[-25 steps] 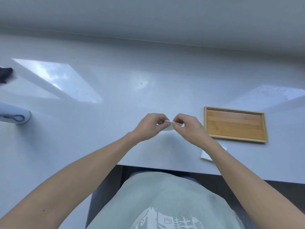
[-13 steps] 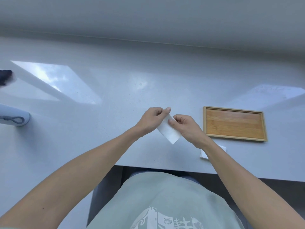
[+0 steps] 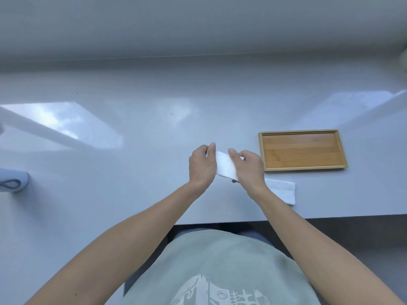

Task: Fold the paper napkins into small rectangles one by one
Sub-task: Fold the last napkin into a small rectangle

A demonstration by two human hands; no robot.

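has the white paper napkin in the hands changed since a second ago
Yes. The white paper napkin showed only as a small sliver between the fingertips; now it spreads as a wider strip between left hand and right hand, still left of the wooden rectangular tray.

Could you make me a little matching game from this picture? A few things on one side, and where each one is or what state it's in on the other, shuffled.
Things
1. napkin
2. wooden tray
3. second napkin
4. left hand

Places or states
A. lies flat on the counter near its front edge
B. sits on the counter with nothing in it
C. held between both hands
D. grips one end of a white strip

Pairs: 1-C, 2-B, 3-A, 4-D. The right hand grips the other end.
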